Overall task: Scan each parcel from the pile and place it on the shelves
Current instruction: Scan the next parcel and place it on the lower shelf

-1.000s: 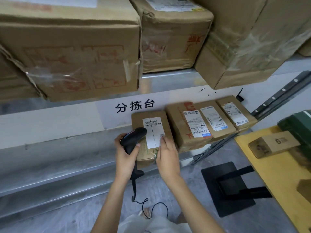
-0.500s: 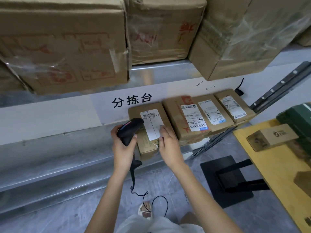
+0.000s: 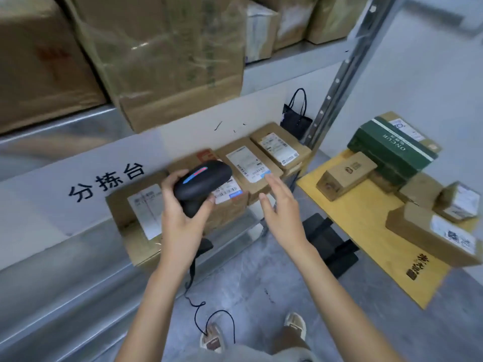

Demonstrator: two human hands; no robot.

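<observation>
**Right hand lifted off the shelved parcel, next pick in the pile**

Since the earlier frame, the right hand (image 3: pixel 281 205) is being drawn off the shelved parcel (image 3: pixel 138 215), which is now lying apart from it on the lower shelf (image 3: pixel 78 278), at nine o'clock of the hand, leftmost of a row of four. Nothing is being held by this hand; its fingers are being kept straight and spread. The scanner (image 3: pixel 202 182) is being gripped around its handle by the left hand (image 3: pixel 180 218), fingers curled.

The next parcel (image 3: pixel 346 176) of the pile is lying on the yellow board (image 3: pixel 371 246), at two o'clock of the right hand and well apart from it. Being a small stiff carton, it is being judged light, rigid and not slippery; a hold across its long sides, thumb opposite fingers, is being judged best, with its label kept upward for scanning.

Beyond it, a green box (image 3: pixel 392 150) and further cartons are being stacked. Large wrapped boxes (image 3: pixel 167 58) are sitting on the upper shelf at twelve o'clock.
</observation>
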